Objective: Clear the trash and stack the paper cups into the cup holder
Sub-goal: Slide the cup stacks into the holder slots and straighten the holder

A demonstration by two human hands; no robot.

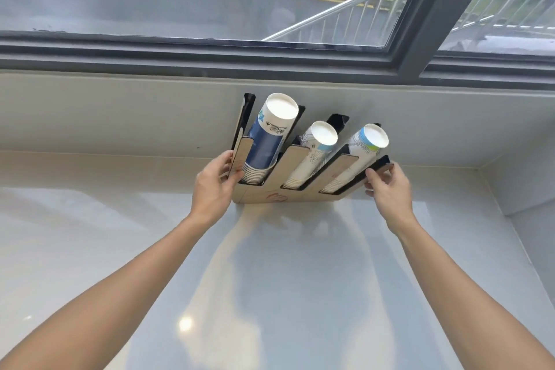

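Our left hand (214,180) and right hand (387,186) clasp the cup holder (271,192) at both ends, steadying three paper cup stacks (264,144) between them on the bench (270,279).

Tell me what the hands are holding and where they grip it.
Both grip the cup holder: the left hand on its left end panel, the right hand on its right end panel.

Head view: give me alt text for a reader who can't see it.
Both hands, left hand and right hand, grip the ends of a cup holder holding three paper cup stacks, on a pale counter below a window.
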